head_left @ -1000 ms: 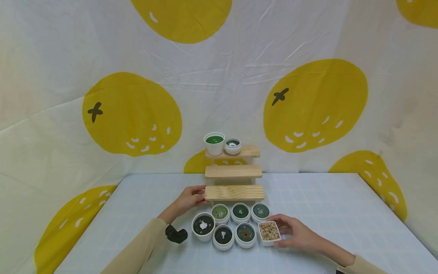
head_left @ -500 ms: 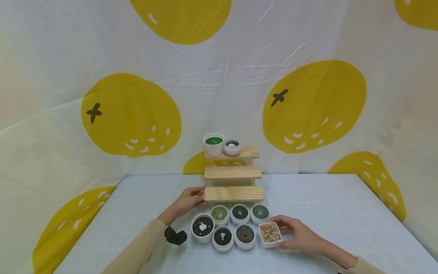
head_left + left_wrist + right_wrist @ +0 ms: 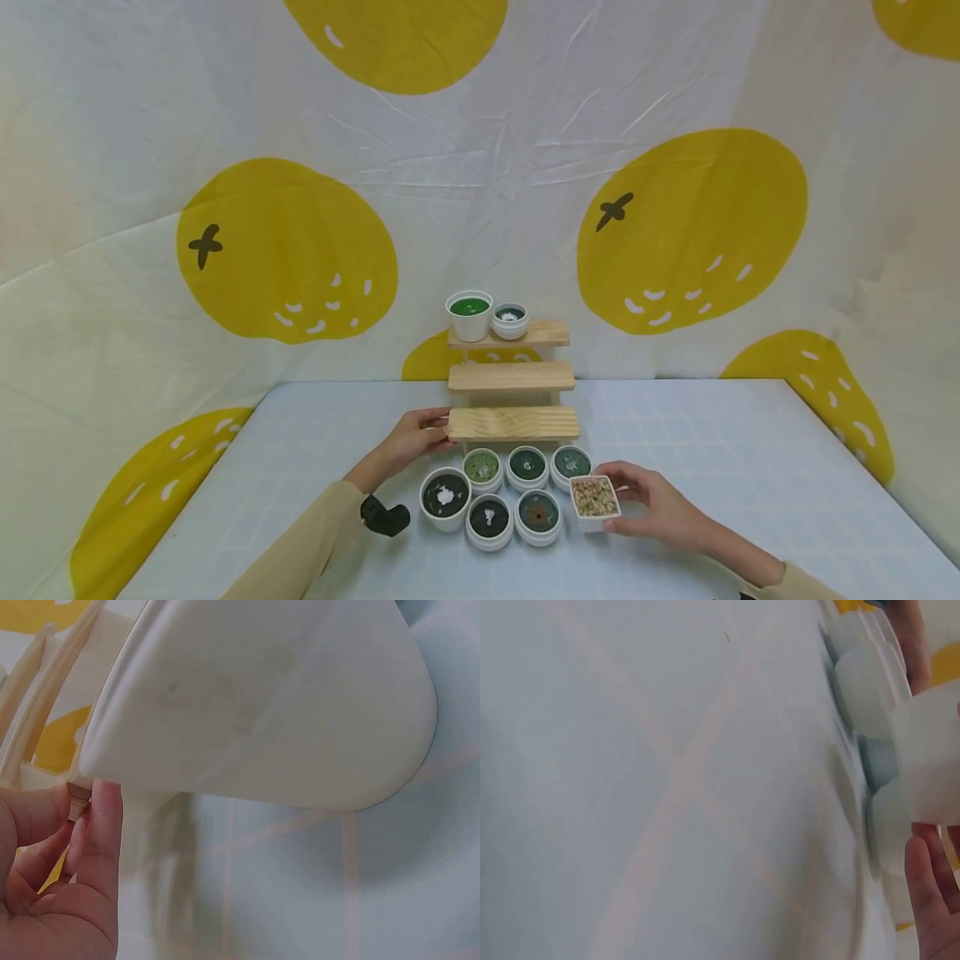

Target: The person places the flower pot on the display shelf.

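My left hand [image 3: 408,440] pinches the left end of the lowest step of a tiered wooden stand [image 3: 513,423]. In the left wrist view, its thumb and fingers [image 3: 97,847] meet on the wood's edge. With my right hand [image 3: 660,508] I hold a square white pot [image 3: 595,497] filled with tan pebbly bits, thumb in front and fingers behind. It appears raised slightly off the table. The right wrist view catches only the plain side of this pot [image 3: 930,757] beside the fingertips [image 3: 922,874]; much of the hand is cut off there.
Several round white pots, including a larger one [image 3: 446,498] and a green-speckled one [image 3: 482,468], crowd before the stand. A green-filled cup [image 3: 469,315] and a small pot [image 3: 510,322] occupy the top step. Behind hangs a fruit-patterned cloth [image 3: 480,217].
The square pot in my right hand has risen a little, away from the table. My left hand keeps its place on the stand.
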`<state>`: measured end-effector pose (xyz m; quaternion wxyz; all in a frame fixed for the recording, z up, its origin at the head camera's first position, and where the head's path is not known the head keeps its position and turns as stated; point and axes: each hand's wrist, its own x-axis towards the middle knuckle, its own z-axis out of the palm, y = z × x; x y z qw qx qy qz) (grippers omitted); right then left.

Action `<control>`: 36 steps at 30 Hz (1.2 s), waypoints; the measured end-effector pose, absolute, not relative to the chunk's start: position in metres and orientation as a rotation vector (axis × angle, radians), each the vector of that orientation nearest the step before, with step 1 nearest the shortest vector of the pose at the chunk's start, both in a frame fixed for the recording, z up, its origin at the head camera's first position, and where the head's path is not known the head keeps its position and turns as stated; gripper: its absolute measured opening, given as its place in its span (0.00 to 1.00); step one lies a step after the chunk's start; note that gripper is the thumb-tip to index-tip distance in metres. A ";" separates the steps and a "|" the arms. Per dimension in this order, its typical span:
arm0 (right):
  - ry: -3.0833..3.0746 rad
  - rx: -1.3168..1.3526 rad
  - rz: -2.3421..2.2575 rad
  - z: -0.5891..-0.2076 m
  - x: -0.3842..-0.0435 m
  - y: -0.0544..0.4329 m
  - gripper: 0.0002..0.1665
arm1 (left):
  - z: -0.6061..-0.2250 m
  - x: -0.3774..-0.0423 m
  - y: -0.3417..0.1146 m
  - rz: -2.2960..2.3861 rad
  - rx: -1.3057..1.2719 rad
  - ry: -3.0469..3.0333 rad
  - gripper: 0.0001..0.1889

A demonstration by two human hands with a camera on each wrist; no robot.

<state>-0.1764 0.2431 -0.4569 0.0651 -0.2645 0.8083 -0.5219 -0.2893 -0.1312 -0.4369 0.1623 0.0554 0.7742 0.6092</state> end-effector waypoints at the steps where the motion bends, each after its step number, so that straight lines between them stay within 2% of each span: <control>1: 2.437 -0.802 -1.585 -0.456 -0.176 0.243 0.33 | -0.437 -0.289 -0.131 1.737 0.160 2.209 0.24; 21: 2.553 -0.848 -1.646 -0.435 -0.187 0.240 0.30 | -0.440 -0.292 -0.132 1.752 0.165 2.194 0.24; 36: 2.601 -0.700 -1.652 -0.419 -0.196 0.239 0.33 | -0.438 -0.290 -0.129 1.742 0.109 2.212 0.23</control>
